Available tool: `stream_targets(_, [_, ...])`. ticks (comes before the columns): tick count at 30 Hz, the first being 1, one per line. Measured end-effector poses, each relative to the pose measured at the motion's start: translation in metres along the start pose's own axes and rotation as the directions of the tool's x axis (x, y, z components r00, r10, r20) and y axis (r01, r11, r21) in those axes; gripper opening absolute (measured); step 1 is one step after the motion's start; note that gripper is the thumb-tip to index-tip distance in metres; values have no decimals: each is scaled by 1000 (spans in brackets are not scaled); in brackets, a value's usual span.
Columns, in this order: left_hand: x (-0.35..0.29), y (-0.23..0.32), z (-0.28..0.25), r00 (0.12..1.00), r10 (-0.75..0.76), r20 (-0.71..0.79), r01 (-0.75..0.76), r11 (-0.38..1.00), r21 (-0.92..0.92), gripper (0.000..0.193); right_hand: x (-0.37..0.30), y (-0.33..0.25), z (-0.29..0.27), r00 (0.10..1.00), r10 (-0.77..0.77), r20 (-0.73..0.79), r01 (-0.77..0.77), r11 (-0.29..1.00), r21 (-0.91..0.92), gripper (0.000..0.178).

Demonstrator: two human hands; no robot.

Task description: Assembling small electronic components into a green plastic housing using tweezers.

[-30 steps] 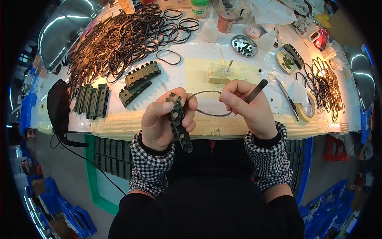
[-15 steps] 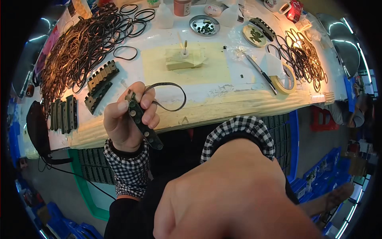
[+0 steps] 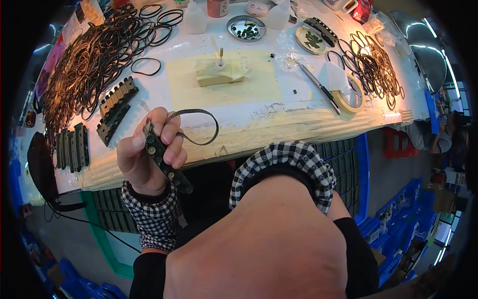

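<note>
My left hand (image 3: 135, 165) is closed around a narrow dark green strip-shaped part (image 3: 172, 178) with round metal studs along it, held tilted near the table's front edge. A thin black toothed belt (image 3: 217, 128) loops out to the right from the same fingers. Very close to the camera, my right hand (image 3: 259, 249) fills the lower middle, its back showing. The fingers of that hand lie out of sight below the picture, and whatever they may hold is hidden. Similar green studded parts (image 3: 118, 97) lie on the table left of my left hand.
A tape-wrapped block (image 3: 219, 78) with an upright pin stands mid-table. Behind it is a round metal dish (image 3: 234, 36) of small dark pieces. Piles of black belts (image 3: 84, 74) lie left and right. A pen-like tool (image 3: 323, 91) and tape roll (image 3: 359, 97) sit at right.
My right hand has come nearer the camera and lower, its fingers gone from view. The table scene has shifted slightly left; my left hand keeps its grip on the green part.
</note>
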State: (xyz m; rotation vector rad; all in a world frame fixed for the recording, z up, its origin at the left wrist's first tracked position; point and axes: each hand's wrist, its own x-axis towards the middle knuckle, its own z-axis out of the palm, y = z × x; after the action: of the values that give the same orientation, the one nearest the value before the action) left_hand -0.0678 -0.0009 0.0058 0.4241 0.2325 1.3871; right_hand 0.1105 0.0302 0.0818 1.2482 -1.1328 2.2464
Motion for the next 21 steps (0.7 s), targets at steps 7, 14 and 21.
stream_targets(7, [-2,-1,-3,1000,-8,7,8,1000,-7,30,-4,-4,-2,1000,0,16,1,1000,-19,24])
stream_targets(14, [-1,-1,-4,1000,-18,12,18,1000,-13,30,-7,-6,-5,999,6,34,-5,999,-34,22])
stream_targets(21, [1,-2,-4,999,-7,33,8,999,-40,30,-9,-15,-9,999,12,35,-9,998,-68,20])
